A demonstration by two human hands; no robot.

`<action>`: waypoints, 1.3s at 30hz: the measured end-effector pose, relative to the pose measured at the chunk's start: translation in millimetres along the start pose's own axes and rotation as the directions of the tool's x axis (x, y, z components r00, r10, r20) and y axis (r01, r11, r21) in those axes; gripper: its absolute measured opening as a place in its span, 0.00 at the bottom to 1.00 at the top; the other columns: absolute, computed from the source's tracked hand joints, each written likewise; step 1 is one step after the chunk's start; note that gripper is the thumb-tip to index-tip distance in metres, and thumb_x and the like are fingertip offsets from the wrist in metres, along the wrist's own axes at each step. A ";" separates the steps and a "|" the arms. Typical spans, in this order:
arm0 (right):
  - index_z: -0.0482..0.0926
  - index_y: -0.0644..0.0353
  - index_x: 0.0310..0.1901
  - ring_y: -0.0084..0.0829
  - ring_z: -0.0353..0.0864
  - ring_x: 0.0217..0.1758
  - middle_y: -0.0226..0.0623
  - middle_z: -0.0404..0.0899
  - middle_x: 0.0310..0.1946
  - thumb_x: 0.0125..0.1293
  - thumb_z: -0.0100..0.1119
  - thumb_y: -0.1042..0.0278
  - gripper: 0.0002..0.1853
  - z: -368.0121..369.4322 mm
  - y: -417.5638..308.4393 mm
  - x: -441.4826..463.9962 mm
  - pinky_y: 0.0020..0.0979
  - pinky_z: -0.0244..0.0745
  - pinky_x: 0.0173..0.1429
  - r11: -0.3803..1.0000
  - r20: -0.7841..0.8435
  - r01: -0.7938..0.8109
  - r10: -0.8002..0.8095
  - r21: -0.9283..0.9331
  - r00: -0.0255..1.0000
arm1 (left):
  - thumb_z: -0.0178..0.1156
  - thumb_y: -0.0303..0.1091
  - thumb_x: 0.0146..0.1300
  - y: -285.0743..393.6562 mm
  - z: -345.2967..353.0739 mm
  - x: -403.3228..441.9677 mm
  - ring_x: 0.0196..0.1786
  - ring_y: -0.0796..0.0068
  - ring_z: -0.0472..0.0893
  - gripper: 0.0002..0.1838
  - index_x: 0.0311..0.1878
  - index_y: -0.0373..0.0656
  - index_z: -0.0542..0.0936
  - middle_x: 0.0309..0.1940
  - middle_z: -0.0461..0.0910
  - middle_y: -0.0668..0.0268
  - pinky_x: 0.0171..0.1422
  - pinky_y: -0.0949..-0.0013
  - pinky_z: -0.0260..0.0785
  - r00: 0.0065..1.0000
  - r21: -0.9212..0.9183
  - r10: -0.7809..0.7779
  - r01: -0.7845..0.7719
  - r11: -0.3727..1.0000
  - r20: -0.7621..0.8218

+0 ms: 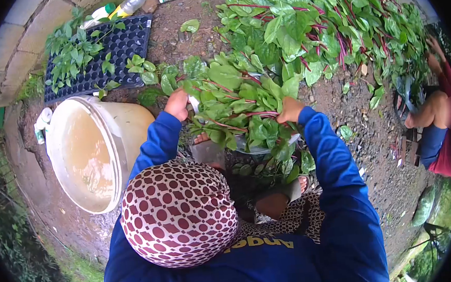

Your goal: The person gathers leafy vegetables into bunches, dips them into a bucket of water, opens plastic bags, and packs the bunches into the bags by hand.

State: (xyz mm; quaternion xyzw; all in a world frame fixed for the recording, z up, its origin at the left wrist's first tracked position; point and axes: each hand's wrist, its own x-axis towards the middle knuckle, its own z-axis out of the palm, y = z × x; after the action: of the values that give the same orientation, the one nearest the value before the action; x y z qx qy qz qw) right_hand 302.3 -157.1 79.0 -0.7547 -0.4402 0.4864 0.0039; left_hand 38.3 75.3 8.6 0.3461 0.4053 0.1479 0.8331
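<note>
A bunch of Malabar spinach [237, 89], with broad green leaves and purple-red stems, lies on a clear plastic bag [260, 150] in front of me. My left hand [177, 104] is closed at the bag's left edge, its fingertips partly hidden. On the other side, my right hand [290, 110] pinches red stems at the bunch's right edge. Leaves cover most of the bag. Beyond my right hand spreads a large heap of the same spinach [327, 21].
At left stands a big white bucket [112, 150] of cloudy brown water. Behind it, a black seedling tray [123, 53] bears a leafy cutting [73, 52]. Bottles [132, 2] lie at the back. A co-worker [444, 124] sits at far right, reaching to the heap.
</note>
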 end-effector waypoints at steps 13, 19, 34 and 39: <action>0.61 0.50 0.62 0.46 0.80 0.43 0.51 0.74 0.48 0.48 0.59 0.74 0.36 69.3 -16.1 -6.8 0.41 0.75 0.46 0.940 -0.355 0.029 -0.157 -0.340 0.922 | 0.48 0.24 0.64 57.5 62.7 -25.2 0.29 0.90 0.64 0.19 0.59 0.40 0.70 0.34 0.74 0.75 0.30 0.83 0.57 0.920 0.170 0.378 -0.390 0.905 0.103; 0.63 0.47 0.60 0.43 0.81 0.44 0.44 0.75 0.47 0.62 0.43 0.74 0.23 85.5 -22.2 10.8 0.41 0.75 0.44 0.904 -0.438 -0.190 0.004 -0.382 0.899 | 0.48 0.24 0.65 61.0 81.8 -82.4 0.24 0.91 0.59 0.21 0.62 0.41 0.67 0.30 0.69 0.79 0.26 0.85 0.51 0.833 0.134 0.552 -0.553 0.823 0.048; 0.69 0.65 0.58 0.33 0.77 0.52 0.49 0.76 0.51 0.53 0.66 0.68 0.30 30.4 33.1 -46.1 0.33 0.71 0.59 0.480 -0.379 0.422 -0.190 0.769 0.906 | 0.74 0.41 0.33 -46.7 152.1 -56.3 0.62 0.59 0.66 0.56 0.69 0.50 0.55 0.59 0.67 0.61 0.68 0.52 0.54 0.608 0.516 -0.116 -0.746 -0.421 0.785; 0.81 0.58 0.43 0.27 0.82 0.33 0.35 0.83 0.32 0.60 0.55 0.76 0.11 46.1 149.5 15.9 0.29 0.78 0.39 0.589 -0.297 0.091 0.265 0.803 0.917 | 0.74 0.39 0.32 -52.1 141.8 -61.0 0.59 0.62 0.69 0.50 0.65 0.53 0.63 0.56 0.70 0.64 0.64 0.53 0.58 0.561 0.491 -0.034 -0.752 -0.441 0.827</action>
State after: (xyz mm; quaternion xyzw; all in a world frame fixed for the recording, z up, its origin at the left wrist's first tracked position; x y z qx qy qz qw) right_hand 369.2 -257.5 -21.8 -0.7721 -0.1248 0.4727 0.4060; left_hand 108.5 -59.0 68.4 0.9839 -0.0539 -0.0030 0.1704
